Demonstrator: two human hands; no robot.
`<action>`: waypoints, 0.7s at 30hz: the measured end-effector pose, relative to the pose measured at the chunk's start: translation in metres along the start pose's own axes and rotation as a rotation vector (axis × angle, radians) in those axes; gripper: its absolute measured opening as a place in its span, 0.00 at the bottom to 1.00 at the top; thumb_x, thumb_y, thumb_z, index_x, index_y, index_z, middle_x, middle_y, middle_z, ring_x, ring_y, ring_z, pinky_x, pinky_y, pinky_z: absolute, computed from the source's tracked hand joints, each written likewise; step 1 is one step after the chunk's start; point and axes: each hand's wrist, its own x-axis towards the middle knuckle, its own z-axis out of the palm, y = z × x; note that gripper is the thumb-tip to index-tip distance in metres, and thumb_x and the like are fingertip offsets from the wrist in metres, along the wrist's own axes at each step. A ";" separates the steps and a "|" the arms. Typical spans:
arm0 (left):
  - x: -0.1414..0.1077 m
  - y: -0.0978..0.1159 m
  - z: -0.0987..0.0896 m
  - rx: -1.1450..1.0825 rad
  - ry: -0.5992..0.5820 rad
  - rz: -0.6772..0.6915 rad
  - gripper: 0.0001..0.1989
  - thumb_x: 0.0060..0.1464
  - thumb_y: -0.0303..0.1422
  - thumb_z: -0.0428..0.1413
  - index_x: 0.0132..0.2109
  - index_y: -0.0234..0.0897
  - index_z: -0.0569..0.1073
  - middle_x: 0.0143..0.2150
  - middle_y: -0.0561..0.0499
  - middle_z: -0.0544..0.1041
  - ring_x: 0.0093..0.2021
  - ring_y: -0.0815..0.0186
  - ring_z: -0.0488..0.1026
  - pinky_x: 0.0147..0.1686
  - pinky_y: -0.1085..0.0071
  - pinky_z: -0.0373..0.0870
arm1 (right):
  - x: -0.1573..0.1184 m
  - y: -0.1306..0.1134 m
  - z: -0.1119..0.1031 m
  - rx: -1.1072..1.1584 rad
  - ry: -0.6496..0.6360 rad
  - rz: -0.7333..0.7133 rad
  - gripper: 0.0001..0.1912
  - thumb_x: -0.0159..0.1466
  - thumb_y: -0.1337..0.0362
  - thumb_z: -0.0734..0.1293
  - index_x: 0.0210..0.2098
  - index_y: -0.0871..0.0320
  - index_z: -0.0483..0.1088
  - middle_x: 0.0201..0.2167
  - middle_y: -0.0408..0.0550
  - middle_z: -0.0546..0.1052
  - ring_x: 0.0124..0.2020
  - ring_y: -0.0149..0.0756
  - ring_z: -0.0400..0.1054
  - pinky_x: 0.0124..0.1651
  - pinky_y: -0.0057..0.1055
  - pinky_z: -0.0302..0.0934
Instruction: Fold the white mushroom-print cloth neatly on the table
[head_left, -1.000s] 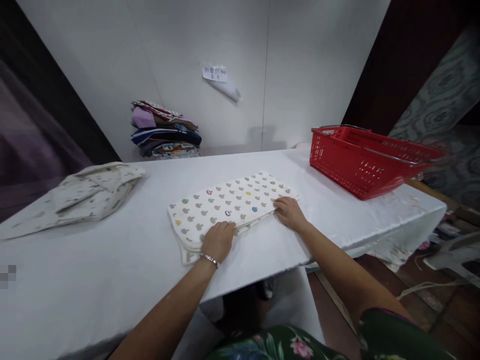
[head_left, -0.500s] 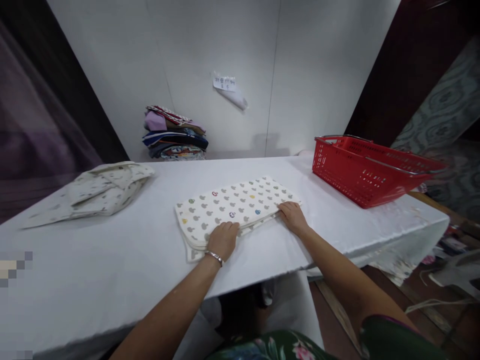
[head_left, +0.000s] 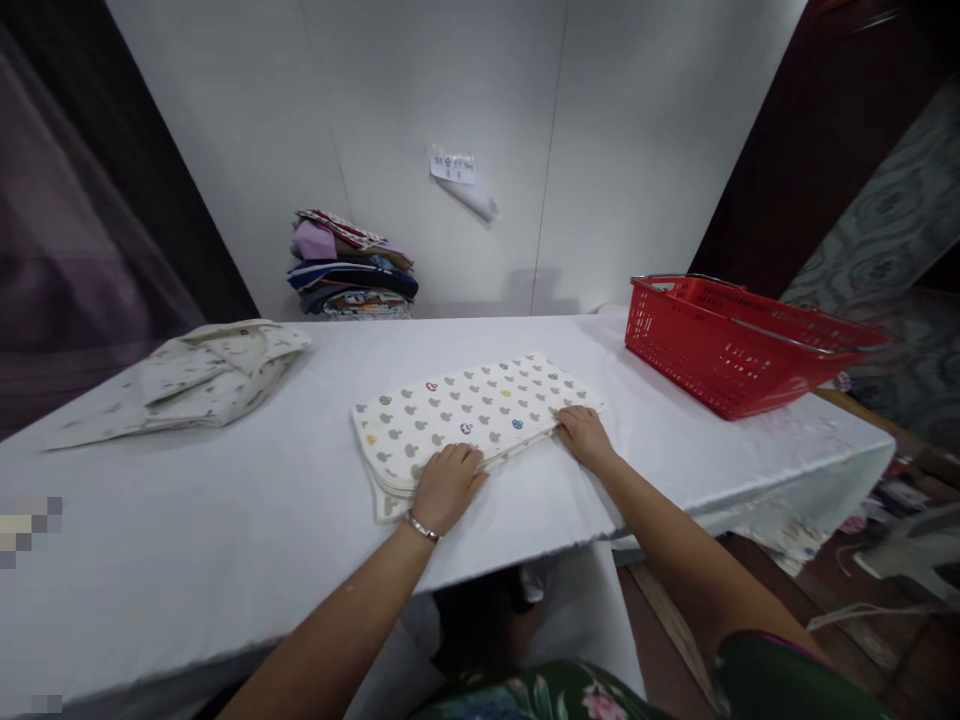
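A folded white cloth (head_left: 480,405), printed with small grey shapes and a few coloured ones, lies slightly slanted on the white-covered table (head_left: 225,560). Its layers show along the front and left edges; whether it is a garment I cannot tell. My left hand (head_left: 448,488), with a silvery bracelet at the wrist, has its fingers closed over the front edge, left of the middle. At the front right corner my right hand (head_left: 585,436) grips the same cloth, fingertips on top. Both thumbs are partly hidden.
Another white printed cloth (head_left: 202,375) lies rumpled at the table's left. A stack of folded fabrics (head_left: 352,268) stands at the back by the wall. A red plastic basket (head_left: 735,345) with metal handles sits at the right end. A paper note (head_left: 454,167) is stuck to the wall.
My left hand has shifted very slightly to the right along the front edge, its thumb side showing more. My right hand and the cloth look the same; the view has tilted a little.
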 end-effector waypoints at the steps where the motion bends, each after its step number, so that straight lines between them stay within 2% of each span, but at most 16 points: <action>1: -0.001 0.000 -0.002 0.006 0.011 -0.017 0.07 0.56 0.34 0.51 0.42 0.39 0.69 0.41 0.49 0.71 0.42 0.61 0.66 0.38 0.64 0.62 | 0.000 0.000 0.000 -0.001 0.005 -0.003 0.12 0.61 0.70 0.59 0.43 0.60 0.70 0.44 0.52 0.75 0.46 0.41 0.64 0.48 0.37 0.51; 5: -0.004 0.001 -0.003 0.040 -0.015 -0.081 0.08 0.58 0.35 0.50 0.36 0.38 0.71 0.36 0.48 0.71 0.40 0.61 0.67 0.37 0.64 0.62 | -0.002 0.001 0.000 0.001 0.018 -0.021 0.14 0.61 0.71 0.58 0.43 0.58 0.71 0.44 0.52 0.75 0.46 0.41 0.64 0.49 0.37 0.51; 9: -0.005 0.001 -0.003 -0.004 -0.072 -0.073 0.10 0.58 0.35 0.49 0.33 0.38 0.72 0.34 0.48 0.71 0.40 0.61 0.67 0.37 0.64 0.62 | -0.005 0.004 0.005 -0.004 0.039 -0.040 0.14 0.61 0.68 0.58 0.43 0.58 0.71 0.44 0.52 0.75 0.46 0.41 0.65 0.49 0.38 0.52; 12: -0.012 -0.007 -0.010 -0.071 -0.091 -0.058 0.08 0.58 0.34 0.50 0.34 0.38 0.72 0.36 0.48 0.71 0.40 0.62 0.67 0.38 0.65 0.61 | -0.008 0.010 0.011 -0.009 0.074 -0.071 0.14 0.61 0.66 0.58 0.42 0.58 0.72 0.43 0.52 0.75 0.45 0.42 0.65 0.48 0.39 0.54; 16: -0.038 -0.028 -0.024 -0.115 -0.055 -0.090 0.08 0.54 0.38 0.55 0.38 0.39 0.71 0.39 0.49 0.72 0.43 0.62 0.66 0.41 0.63 0.60 | -0.009 0.017 0.018 -0.017 0.091 -0.108 0.15 0.61 0.64 0.57 0.41 0.59 0.72 0.42 0.53 0.75 0.44 0.43 0.66 0.48 0.39 0.55; 21: -0.065 -0.042 -0.032 -0.206 -0.015 -0.083 0.09 0.58 0.36 0.50 0.44 0.40 0.70 0.43 0.51 0.72 0.45 0.64 0.65 0.46 0.64 0.59 | -0.010 0.021 0.023 -0.027 0.093 -0.110 0.16 0.61 0.62 0.56 0.40 0.59 0.73 0.41 0.53 0.75 0.44 0.44 0.67 0.47 0.41 0.57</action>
